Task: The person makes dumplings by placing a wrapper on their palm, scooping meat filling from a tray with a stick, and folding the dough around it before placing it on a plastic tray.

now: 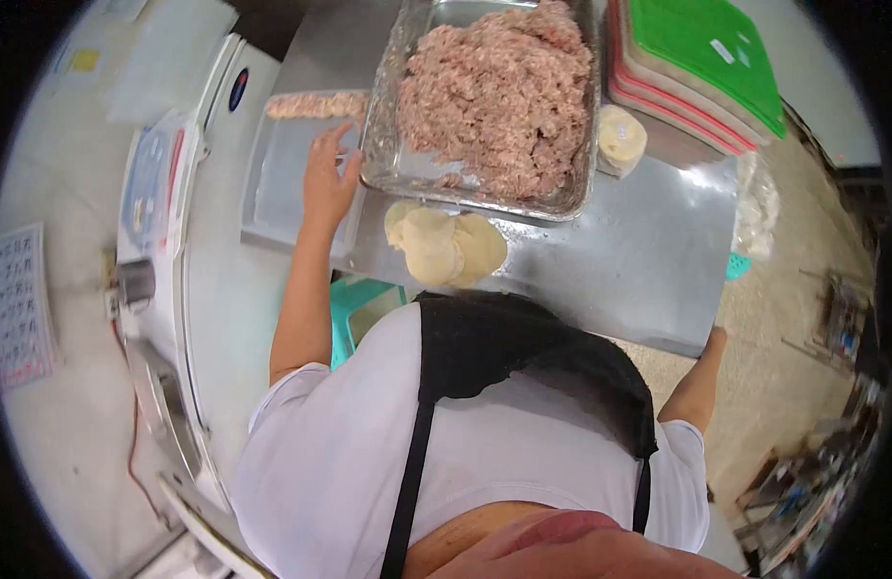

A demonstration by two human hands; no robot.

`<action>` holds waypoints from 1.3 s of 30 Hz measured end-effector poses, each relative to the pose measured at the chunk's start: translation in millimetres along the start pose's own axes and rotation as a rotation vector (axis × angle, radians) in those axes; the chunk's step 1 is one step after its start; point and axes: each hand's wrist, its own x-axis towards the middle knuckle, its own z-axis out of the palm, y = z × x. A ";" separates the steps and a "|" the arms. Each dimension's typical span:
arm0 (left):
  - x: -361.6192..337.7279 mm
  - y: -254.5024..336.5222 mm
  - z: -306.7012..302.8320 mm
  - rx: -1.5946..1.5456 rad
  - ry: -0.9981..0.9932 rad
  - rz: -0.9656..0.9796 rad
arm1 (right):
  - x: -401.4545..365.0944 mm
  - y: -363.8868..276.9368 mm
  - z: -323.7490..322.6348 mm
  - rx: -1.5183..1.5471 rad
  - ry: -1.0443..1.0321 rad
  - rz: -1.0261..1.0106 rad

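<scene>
My left hand (330,179) is over a pale plastic tray (277,183), just below a row of small filled dumplings (316,106) along its far end. Its fingers are apart, thumb toward the metal pan, and I see nothing held in it. A big heap of minced meat filling (504,92) fills most of the metal pan (378,159). Loose piles of round, pale yellow dough wrappers (446,249) lie on the steel table (639,261) close to my apron. My right forearm (695,386) reaches the table's near right corner, which hides my right hand's fingers.
A wrapped stack of wrappers (622,140) sits right of the pan. Beyond it are stacked containers with a green lid (702,48). A clear plastic bag (755,203) hangs at the right edge. A white freezer (224,251) stands left, a green stool (354,304) under the table.
</scene>
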 end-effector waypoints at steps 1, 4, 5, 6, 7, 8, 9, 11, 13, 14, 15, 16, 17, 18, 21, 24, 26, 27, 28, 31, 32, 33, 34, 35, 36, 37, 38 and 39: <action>-10.3 9.5 0.9 -0.012 0.039 0.049 | 6.8 -3.6 11.4 -0.021 -0.030 -0.001; -42.1 41.7 3.8 -0.004 0.049 0.040 | 19.6 -11.4 38.5 -0.063 -0.103 -0.014; -51.5 51.4 4.5 -0.019 0.010 0.013 | 26.3 -16.0 45.4 -0.074 -0.125 -0.027; -59.7 58.0 5.3 0.004 0.013 -0.005 | 28.7 -16.7 52.9 -0.083 -0.136 -0.030; -67.6 62.7 7.9 0.004 -0.095 -0.037 | 33.0 -18.3 58.9 -0.090 -0.150 -0.029; -73.5 66.0 11.2 -0.001 -0.204 -0.068 | 37.6 -19.3 64.5 -0.093 -0.158 -0.030; -78.4 67.9 15.3 0.014 -0.205 -0.078 | 40.6 -20.0 68.9 -0.095 -0.167 -0.034; -86.0 70.1 24.9 0.007 -0.324 -0.186 | 47.3 -19.9 76.0 -0.099 -0.181 -0.028; -86.9 73.3 30.4 0.056 -0.364 -0.214 | 54.0 -21.1 82.0 -0.105 -0.192 -0.033; -87.7 73.6 32.0 0.095 -0.402 -0.237 | 56.9 -22.2 84.5 -0.107 -0.198 -0.038; -89.3 71.4 34.7 0.107 -0.401 -0.249 | 59.0 -23.2 88.4 -0.110 -0.205 -0.041; -90.3 69.1 38.0 0.095 -0.417 -0.231 | 62.3 -23.8 90.5 -0.113 -0.210 -0.047; -92.2 66.9 41.2 0.081 -0.432 -0.211 | 65.5 -24.5 92.5 -0.117 -0.213 -0.050; -93.6 69.1 44.5 0.088 -0.431 -0.219 | 68.2 -25.4 94.3 -0.116 -0.216 -0.055; -95.2 68.2 51.4 0.074 -0.393 -0.174 | 72.3 -25.5 96.5 -0.122 -0.221 -0.061; -93.6 60.6 50.0 0.078 -0.431 -0.206 | 71.4 -25.0 93.6 -0.125 -0.214 -0.063; -84.9 84.1 38.8 0.052 -0.394 -0.140 | 68.5 -24.3 92.0 -0.125 -0.212 -0.060; -82.8 93.7 34.8 0.045 -0.399 -0.136 | 66.0 -23.4 90.2 -0.128 -0.210 -0.057; -81.3 103.5 32.5 -0.023 -0.339 -0.093 | 64.3 -22.4 88.8 -0.129 -0.212 -0.051; -72.2 124.6 32.7 -0.135 -0.227 -0.023 | 60.4 -21.3 84.1 -0.138 -0.205 -0.048; -66.2 131.0 33.8 -0.169 -0.178 0.009 | 58.3 -21.5 84.2 -0.140 -0.205 -0.046; -58.1 139.4 34.8 -0.169 -0.177 0.011 | 57.5 -21.3 83.1 -0.137 -0.205 -0.042; -49.7 148.7 37.5 -0.184 -0.140 0.062 | 58.2 -21.6 82.3 -0.139 -0.202 -0.040; -43.7 155.1 42.5 -0.198 -0.100 0.111 | 59.9 -23.0 82.3 -0.139 -0.199 -0.043; -38.9 157.5 49.0 -0.197 -0.090 0.109 | 61.7 -24.2 81.9 -0.143 -0.197 -0.048; -32.5 158.4 55.7 -0.343 -0.125 -0.051 | 64.0 -25.3 81.7 -0.141 -0.196 -0.050; -26.0 159.1 62.1 -0.489 -0.162 -0.212 | 66.0 -26.1 82.9 -0.139 -0.195 -0.052; -18.4 159.6 69.1 -0.488 -0.158 -0.212 | 68.9 -27.7 84.5 -0.142 -0.192 -0.054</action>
